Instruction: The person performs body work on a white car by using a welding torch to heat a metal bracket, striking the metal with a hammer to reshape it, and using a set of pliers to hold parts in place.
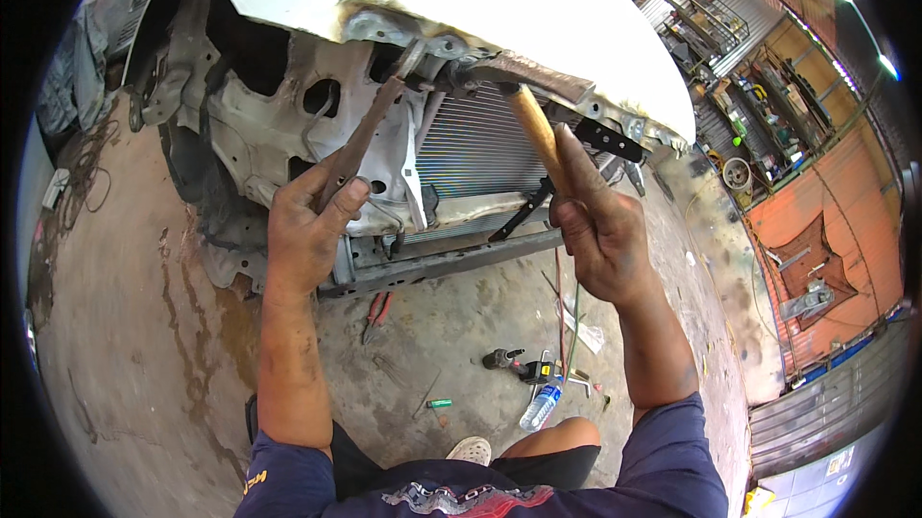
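In front of me is the front end of a white car, its painted panel [461,0] over an exposed metal frame [274,124] and a radiator [490,148]. My left hand [309,225] is closed around a flat, rusty metal bar [367,129], whose far end reaches up to the panel's scorched lower edge. Closed as well, my right hand [607,235] grips the wooden handle of a hammer [538,129]. The hammer's long, worn head lies along the same edge, just right of the bar's tip; whether it touches the metal I cannot tell.
On the concrete floor below lie red-handled pliers [377,316], a black power tool [538,369], a plastic water bottle [541,409] and a small green item [439,404]. Cluttered shelves [759,115] line the right wall. Cables [91,168] lie at the left.
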A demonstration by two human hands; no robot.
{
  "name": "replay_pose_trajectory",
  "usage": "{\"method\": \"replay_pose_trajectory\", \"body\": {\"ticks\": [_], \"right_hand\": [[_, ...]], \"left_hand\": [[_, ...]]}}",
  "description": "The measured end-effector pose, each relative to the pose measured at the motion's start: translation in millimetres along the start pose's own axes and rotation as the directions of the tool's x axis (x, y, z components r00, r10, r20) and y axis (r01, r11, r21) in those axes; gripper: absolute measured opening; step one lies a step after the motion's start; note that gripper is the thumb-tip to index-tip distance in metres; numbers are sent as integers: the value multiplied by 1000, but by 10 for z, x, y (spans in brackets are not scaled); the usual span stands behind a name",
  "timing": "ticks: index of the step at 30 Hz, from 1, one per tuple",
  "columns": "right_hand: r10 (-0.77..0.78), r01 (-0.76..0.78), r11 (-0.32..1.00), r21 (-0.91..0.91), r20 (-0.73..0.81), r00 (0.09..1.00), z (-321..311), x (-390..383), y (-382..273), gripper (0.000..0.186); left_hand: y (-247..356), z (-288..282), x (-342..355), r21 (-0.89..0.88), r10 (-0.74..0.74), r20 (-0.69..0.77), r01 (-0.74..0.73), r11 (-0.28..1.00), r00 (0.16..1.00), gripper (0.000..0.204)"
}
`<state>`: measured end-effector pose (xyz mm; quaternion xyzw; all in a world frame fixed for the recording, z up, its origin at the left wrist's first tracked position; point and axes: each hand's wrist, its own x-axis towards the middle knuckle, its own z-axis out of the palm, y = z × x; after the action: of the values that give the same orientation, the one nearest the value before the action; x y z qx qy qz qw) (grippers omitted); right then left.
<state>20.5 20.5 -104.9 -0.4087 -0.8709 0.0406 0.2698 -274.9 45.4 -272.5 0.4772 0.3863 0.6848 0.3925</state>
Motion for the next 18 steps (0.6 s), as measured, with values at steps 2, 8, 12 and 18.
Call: {"method": "replay_pose_trajectory", "body": {"ticks": [2, 8, 12, 18], "right_hand": [[-99, 101, 995, 25, -80, 992, 46, -120, 108, 66], [-57, 184, 942, 280, -407, 912, 35, -529, 261, 69], [23, 216, 889, 404, -510, 860, 108, -725, 269, 70], [181, -179, 917, 357, 29, 983, 44, -1256, 587, 52]], "left_hand": [[3, -4, -5, -5, 4, -7, -4, 1000, 1000, 65], [-16, -85, -12, -5, -50, 23, 50, 999, 998, 62], [5, -57, -4, 19, -33, 38, 33, 999, 999, 61], [128, -98, -24, 122, -33, 82, 23, 992, 996, 78]]}}
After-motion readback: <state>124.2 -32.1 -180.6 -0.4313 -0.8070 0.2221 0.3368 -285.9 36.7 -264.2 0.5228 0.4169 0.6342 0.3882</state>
